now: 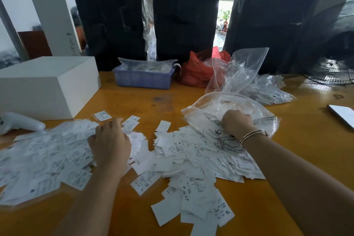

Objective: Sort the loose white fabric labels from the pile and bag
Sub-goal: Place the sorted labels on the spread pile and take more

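Landmark: the heap of loose white printed fabric labels (178, 159), spread across the orange-brown wooden worktop (287, 159).
Left hand (110, 144): rests palm-down on the heap's left part – fingers loosely curled onto the labels; whether its grip pinches one, I cannot tell.
Right hand (236, 123): at the heap's far right edge, grip curled and bunching the clear printed plastic bag (239, 109).
Bag: lies touching the heap – its near edge overlaps the labels.
White rectangular box (46, 86): beyond the heap's left end.
Lilac plastic tray (143, 78): well behind the heap.
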